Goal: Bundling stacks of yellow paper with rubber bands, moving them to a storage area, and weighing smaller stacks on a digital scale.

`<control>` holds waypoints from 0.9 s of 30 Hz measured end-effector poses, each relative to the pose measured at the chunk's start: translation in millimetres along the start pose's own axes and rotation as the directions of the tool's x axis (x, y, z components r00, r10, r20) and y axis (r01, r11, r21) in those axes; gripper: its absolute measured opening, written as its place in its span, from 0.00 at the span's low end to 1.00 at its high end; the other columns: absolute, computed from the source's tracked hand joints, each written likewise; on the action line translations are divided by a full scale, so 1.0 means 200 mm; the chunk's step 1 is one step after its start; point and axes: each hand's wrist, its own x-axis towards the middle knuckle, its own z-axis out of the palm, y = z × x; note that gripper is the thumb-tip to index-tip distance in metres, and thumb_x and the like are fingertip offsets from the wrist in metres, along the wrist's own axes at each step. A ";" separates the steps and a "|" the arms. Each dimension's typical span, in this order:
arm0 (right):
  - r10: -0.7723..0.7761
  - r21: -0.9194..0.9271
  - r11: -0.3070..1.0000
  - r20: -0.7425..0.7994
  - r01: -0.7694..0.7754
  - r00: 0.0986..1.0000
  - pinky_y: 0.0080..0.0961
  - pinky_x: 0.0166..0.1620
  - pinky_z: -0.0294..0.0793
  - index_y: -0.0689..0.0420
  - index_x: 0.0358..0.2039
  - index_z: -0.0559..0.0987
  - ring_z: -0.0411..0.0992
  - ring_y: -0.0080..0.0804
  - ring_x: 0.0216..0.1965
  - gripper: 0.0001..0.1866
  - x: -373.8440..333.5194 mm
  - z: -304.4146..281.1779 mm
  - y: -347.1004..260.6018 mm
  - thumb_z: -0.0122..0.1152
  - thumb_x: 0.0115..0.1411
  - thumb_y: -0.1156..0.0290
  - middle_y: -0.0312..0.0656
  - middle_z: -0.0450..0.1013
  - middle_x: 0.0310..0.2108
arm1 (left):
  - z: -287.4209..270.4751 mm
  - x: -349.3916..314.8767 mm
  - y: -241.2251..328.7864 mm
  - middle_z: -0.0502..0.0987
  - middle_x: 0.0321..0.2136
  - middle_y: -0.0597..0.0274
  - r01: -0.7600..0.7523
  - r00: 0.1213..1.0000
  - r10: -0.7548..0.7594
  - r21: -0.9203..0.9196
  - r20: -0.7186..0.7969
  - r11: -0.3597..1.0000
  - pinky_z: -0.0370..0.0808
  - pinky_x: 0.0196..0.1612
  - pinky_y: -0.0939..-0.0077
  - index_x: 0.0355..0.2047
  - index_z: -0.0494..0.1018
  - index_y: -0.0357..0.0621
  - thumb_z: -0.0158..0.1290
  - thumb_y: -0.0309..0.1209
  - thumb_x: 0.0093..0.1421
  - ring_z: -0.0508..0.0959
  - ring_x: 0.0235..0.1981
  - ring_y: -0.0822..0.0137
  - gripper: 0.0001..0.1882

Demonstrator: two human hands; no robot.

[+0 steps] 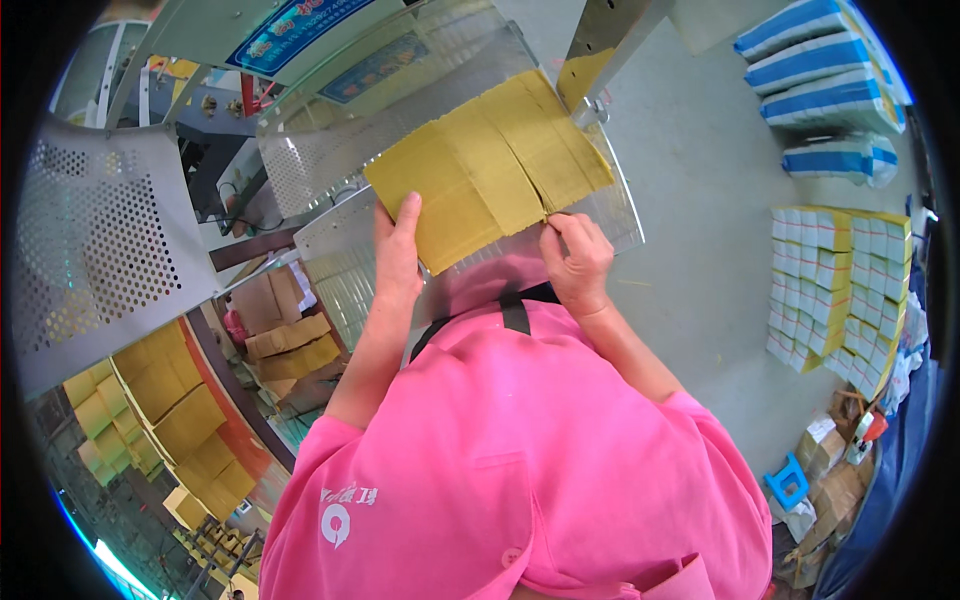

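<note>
Yellow paper sheets (440,185) lie in front of me in side-by-side stacks, on a shiny metal tray (627,215). A dark, narrow gap runs between two stacks toward the near edge. My left hand (400,250) is closed on the left near corner of the yellow paper, thumb on top and the other fingers mostly hidden. At the gap's near end, my right hand (582,262) pinches with its fingertips against the paper's edge. Whatever lies between those fingertips is too small to make out.
Beyond the tray is a clear machine cover (400,75), with a metal post (600,45) beside it. A perforated metal panel (100,240) stands left. Right are blue-and-white bales (815,80), bundled paper stacks (840,290) and a blue stool (787,482). More yellow sheets (190,420) lie lower left.
</note>
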 end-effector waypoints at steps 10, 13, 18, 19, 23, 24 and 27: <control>-0.026 -0.036 0.999 -0.038 0.025 0.999 0.33 0.29 0.70 0.56 0.28 0.78 0.72 0.40 0.25 0.07 0.02 -0.01 0.01 0.64 0.47 0.81 0.40 0.73 0.24 | 0.00 0.01 -0.01 0.67 0.55 0.56 -0.007 1.000 0.007 -0.002 0.018 1.000 0.71 0.55 0.68 0.62 0.57 0.39 0.52 0.38 0.66 0.70 0.55 0.64 0.29; -0.098 -0.075 0.992 -0.006 0.097 0.995 0.32 0.28 0.69 0.56 0.28 0.78 0.71 0.38 0.23 0.08 0.03 -0.02 0.00 0.64 0.47 0.82 0.40 0.72 0.23 | -0.01 0.01 -0.02 0.68 0.55 0.56 -0.013 1.000 0.013 0.002 0.018 1.000 0.71 0.55 0.69 0.61 0.58 0.39 0.52 0.38 0.66 0.70 0.55 0.64 0.28; -0.149 -0.080 0.986 -0.015 0.148 0.989 0.31 0.27 0.66 0.56 0.28 0.79 0.69 0.37 0.22 0.08 0.04 -0.02 0.00 0.64 0.46 0.83 0.39 0.71 0.22 | -0.01 0.02 -0.02 0.68 0.54 0.56 -0.025 1.000 0.024 0.012 0.020 1.000 0.71 0.55 0.69 0.61 0.59 0.38 0.52 0.38 0.66 0.71 0.54 0.64 0.28; -0.137 -0.081 0.988 -0.025 0.135 0.990 0.31 0.27 0.65 0.57 0.27 0.79 0.69 0.37 0.22 0.08 0.04 -0.02 0.00 0.64 0.46 0.83 0.39 0.70 0.21 | -0.01 0.02 -0.02 0.69 0.54 0.56 -0.030 0.999 0.029 0.018 0.019 0.999 0.71 0.54 0.70 0.61 0.59 0.38 0.52 0.38 0.66 0.71 0.54 0.64 0.28; -0.151 -0.107 0.983 -0.025 0.147 0.988 0.30 0.26 0.63 0.57 0.26 0.79 0.69 0.35 0.21 0.08 0.04 -0.03 -0.01 0.65 0.46 0.83 0.38 0.69 0.19 | -0.02 0.02 -0.03 0.69 0.54 0.56 -0.023 1.000 0.022 0.024 0.020 0.999 0.71 0.54 0.69 0.60 0.59 0.38 0.52 0.38 0.66 0.71 0.54 0.64 0.28; -0.150 -0.107 0.983 -0.025 0.146 0.988 0.30 0.26 0.63 0.57 0.26 0.79 0.69 0.35 0.21 0.08 0.04 -0.02 -0.01 0.65 0.46 0.83 0.38 0.69 0.19 | -0.02 0.02 -0.03 0.69 0.54 0.56 -0.022 1.000 0.022 0.025 0.020 0.999 0.71 0.54 0.69 0.60 0.59 0.38 0.52 0.38 0.66 0.71 0.54 0.64 0.28; -0.167 -0.098 0.982 -0.024 0.164 0.986 0.30 0.26 0.62 0.58 0.26 0.78 0.68 0.35 0.20 0.07 0.05 -0.02 -0.02 0.65 0.45 0.83 0.38 0.68 0.19 | -0.02 0.02 -0.02 0.68 0.54 0.56 -0.026 0.999 0.025 0.035 0.027 0.999 0.72 0.54 0.69 0.60 0.59 0.38 0.52 0.39 0.66 0.71 0.54 0.64 0.28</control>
